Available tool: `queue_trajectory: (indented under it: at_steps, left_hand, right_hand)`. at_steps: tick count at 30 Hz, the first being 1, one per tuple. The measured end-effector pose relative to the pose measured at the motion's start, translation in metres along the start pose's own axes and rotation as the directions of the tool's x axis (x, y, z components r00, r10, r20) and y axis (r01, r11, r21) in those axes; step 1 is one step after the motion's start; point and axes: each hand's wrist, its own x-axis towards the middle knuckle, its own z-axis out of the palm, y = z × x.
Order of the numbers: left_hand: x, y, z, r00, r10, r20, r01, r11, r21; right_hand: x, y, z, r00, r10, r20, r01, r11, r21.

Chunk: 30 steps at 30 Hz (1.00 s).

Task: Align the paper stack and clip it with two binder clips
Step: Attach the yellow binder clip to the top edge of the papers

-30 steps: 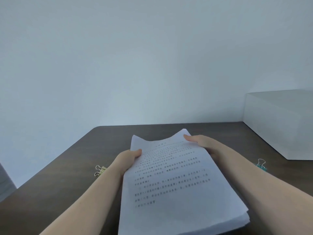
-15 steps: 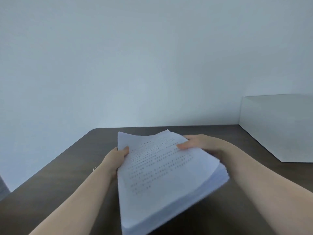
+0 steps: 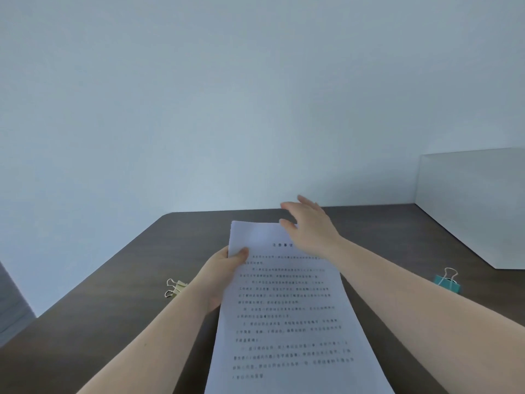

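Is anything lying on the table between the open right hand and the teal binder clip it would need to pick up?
Nothing visible does. The right hand hovers open above the far end of the paper stack, and the teal binder clip sits to its right on bare table. Only the person's own right forearm crosses that stretch.

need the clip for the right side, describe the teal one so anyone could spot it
On the dark table, look right of the paper stack, just in front of the white box. The teal clip lies there beyond the right forearm; the other clip, left of the papers, is pale yellow.
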Motion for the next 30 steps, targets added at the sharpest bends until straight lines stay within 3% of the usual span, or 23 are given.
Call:
queue_trajectory:
  at_steps: [3,11,13,15,17,19,21,23,25,27,30]
  left_hand:
    - [0.001,0.000,0.003,0.999,0.023,0.022,-0.023,1.000,-0.002]
    - [-0.002,0.000,0.005,0.998,0.060,-0.025,-0.059,0.998,0.035]
    - [-0.003,0.002,0.005,0.995,0.096,-0.039,-0.091,0.989,0.114]
    - [0.001,0.010,-0.006,0.973,0.164,-0.161,-0.103,0.938,0.332]
    - [0.007,0.017,-0.031,0.913,0.249,-0.324,0.001,0.792,0.611]
    - [0.007,0.018,-0.057,0.871,0.243,-0.426,0.270,0.489,0.830]
    - [0.000,0.014,-0.073,0.848,0.217,-0.484,0.452,0.181,0.874]
    - [-0.004,0.006,-0.084,0.831,0.190,-0.522,0.518,0.077,0.852]
    - [-0.004,-0.002,-0.092,0.824,0.137,-0.549,0.539,0.108,0.835]
    - [-0.003,-0.006,-0.094,0.824,0.105,-0.557,0.530,0.208,0.822]
    - [-0.003,-0.008,-0.094,0.816,0.178,-0.550,0.482,0.316,0.817]
  right_hand:
    - [0.008,-0.011,0.009,0.994,-0.024,0.108,0.035,0.994,-0.100]
    - [0.012,-0.018,0.014,0.992,-0.033,0.121,0.029,0.999,0.034]
    - [0.012,-0.018,0.014,0.995,-0.029,0.099,0.023,0.998,0.052]
    - [0.012,-0.017,0.014,0.997,-0.021,0.078,0.016,0.998,0.067]
    - [0.012,-0.017,0.014,0.997,-0.017,0.072,0.012,0.997,0.072]
    - [0.011,-0.019,0.015,0.998,-0.026,0.059,0.022,0.997,0.068]
    - [0.010,-0.022,0.016,0.998,-0.045,0.043,0.042,0.997,0.068]
    - [0.010,-0.027,0.017,0.997,-0.061,0.039,0.059,0.996,0.065]
    - [0.010,-0.030,0.017,0.997,-0.070,0.037,0.067,0.996,0.059]
    - [0.010,-0.032,0.016,0.996,-0.077,0.038,0.074,0.995,0.062]
    - [0.008,-0.033,0.012,0.995,-0.093,0.045,0.090,0.994,0.062]
